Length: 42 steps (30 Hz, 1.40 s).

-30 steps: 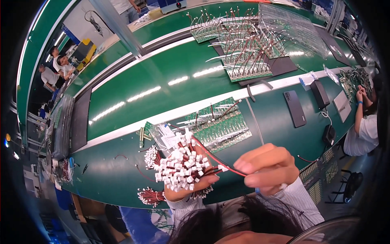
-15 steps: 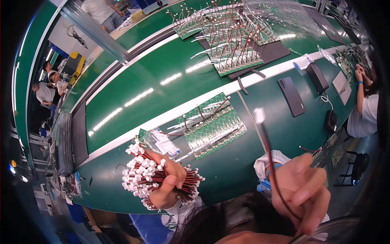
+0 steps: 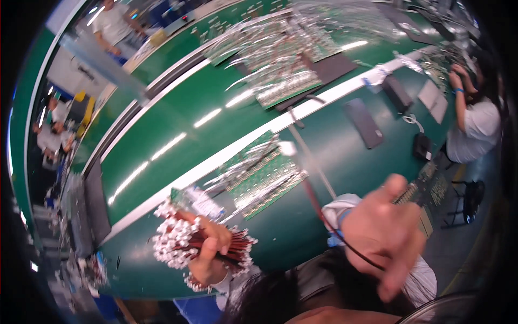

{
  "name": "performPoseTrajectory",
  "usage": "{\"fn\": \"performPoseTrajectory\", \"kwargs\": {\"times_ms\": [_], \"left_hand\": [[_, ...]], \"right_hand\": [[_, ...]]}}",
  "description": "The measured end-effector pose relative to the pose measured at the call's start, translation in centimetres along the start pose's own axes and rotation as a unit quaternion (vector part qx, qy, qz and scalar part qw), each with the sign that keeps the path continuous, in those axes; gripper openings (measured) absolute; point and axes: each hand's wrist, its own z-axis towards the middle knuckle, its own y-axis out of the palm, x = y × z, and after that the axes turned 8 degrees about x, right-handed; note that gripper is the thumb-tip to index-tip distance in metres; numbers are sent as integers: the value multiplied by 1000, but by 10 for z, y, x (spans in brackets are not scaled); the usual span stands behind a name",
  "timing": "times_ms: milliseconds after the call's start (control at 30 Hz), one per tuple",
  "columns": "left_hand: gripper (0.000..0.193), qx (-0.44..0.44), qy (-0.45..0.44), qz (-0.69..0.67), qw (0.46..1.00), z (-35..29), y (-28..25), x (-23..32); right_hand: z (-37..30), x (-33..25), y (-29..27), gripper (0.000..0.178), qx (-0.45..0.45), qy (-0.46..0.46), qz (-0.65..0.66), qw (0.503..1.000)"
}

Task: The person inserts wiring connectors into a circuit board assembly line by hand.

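Note:
My left hand (image 3: 211, 243) is closed round a thick bundle of red-and-black wire leads (image 3: 237, 249) with white plug ends crowding out on both sides. My right hand (image 3: 380, 232), smeared by motion, grips one single lead (image 3: 318, 208) near its lower end. That lead rises up and to the left, and its white connector (image 3: 287, 148) shows in front of the right edge of a green circuit-board panel (image 3: 267, 186). The panel lies flat on the table beyond my hands, with a few wires and rows of silvery parts on it.
Behind a pale rail, more wired boards (image 3: 288, 92) sit on dark mats. A dark phone (image 3: 364, 123), a black box (image 3: 396, 93) and a charger (image 3: 422, 146) are on the right. A co-worker (image 3: 475, 129) works at the far right. Small plastic bags (image 3: 202, 202) lie beside the panel.
The whole view has shifted, so the table things appear farther left. The lead in my right hand now leans left, its connector closer to the panel. My left hand still grips the bundle.

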Motion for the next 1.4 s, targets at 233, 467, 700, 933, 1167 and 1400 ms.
{"fn": "performPoseTrajectory", "kwargs": {"times_ms": [233,467,700,933,1167,1400], "left_hand": [[23,24,87,-14,996,-1,10,-9],[28,-22,58,27,998,2,2,-11],[30,-81,14,99,992,5,-5,-9],[26,-20,-17,144,989,-9,-2,2],[26,-49,-85,95,991,-6,-9,5],[34,-78,-115,74,987,-3,1,11]], "right_hand": [[10,13,-10,19,-199,183,125,955],[-1,13,9,15,-225,178,125,950],[-4,16,8,13,-236,229,132,935],[-12,22,13,20,-224,276,170,919],[-22,21,16,23,-117,231,132,957],[-18,22,15,30,-104,235,81,963]]}}
